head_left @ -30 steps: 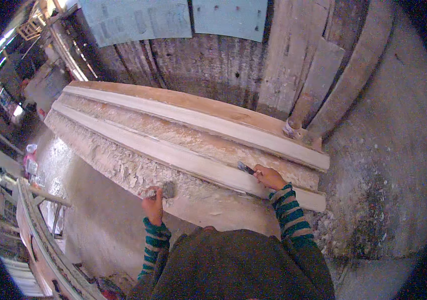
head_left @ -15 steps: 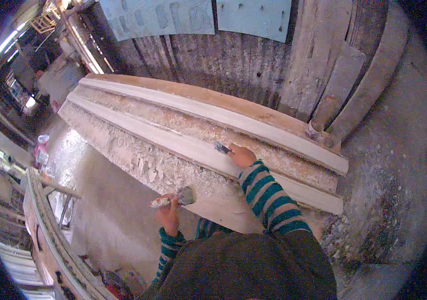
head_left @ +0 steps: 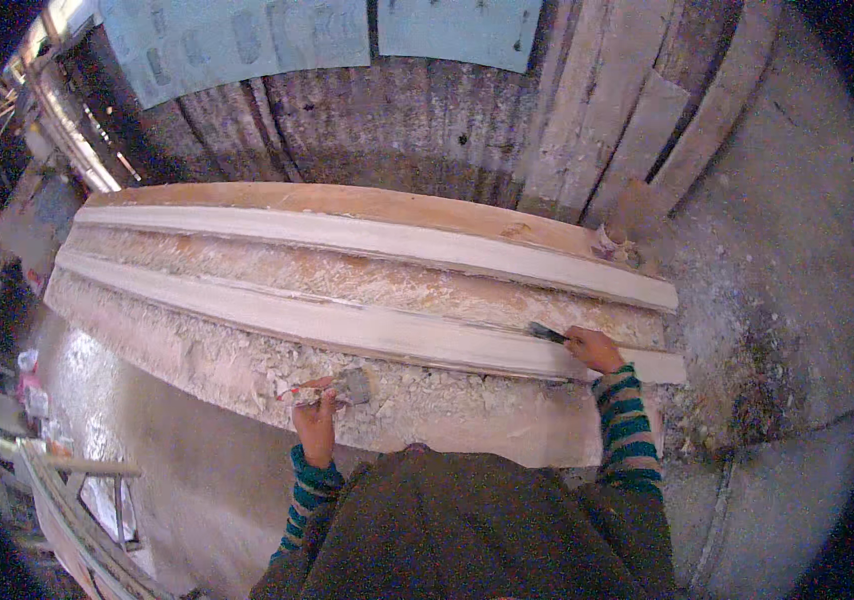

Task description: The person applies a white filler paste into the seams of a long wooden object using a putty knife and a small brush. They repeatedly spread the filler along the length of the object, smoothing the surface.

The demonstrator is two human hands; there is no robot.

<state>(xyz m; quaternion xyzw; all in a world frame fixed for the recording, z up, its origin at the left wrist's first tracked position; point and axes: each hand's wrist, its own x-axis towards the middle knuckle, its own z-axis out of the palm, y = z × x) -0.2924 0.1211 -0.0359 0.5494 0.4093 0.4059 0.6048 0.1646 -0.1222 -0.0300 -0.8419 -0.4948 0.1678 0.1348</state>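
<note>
The left hand (head_left: 316, 425) is closed around the handle of a broad scraper (head_left: 355, 386), its grey blade above the crumbly residue (head_left: 232, 360) along the near side of the table (head_left: 517, 420). The right hand (head_left: 595, 349) grips a dark-bladed knife (head_left: 546, 332) (the fingers hide most of its handle) at the nearer pale strip (head_left: 347, 325); I cannot tell whether they touch. Beyond lies the farther pale strip (head_left: 347, 234), a small cup (head_left: 611, 240) near its right end.

The head-worn fisheye looks down from nearby at two pale strips (head_left: 347, 322).
</note>
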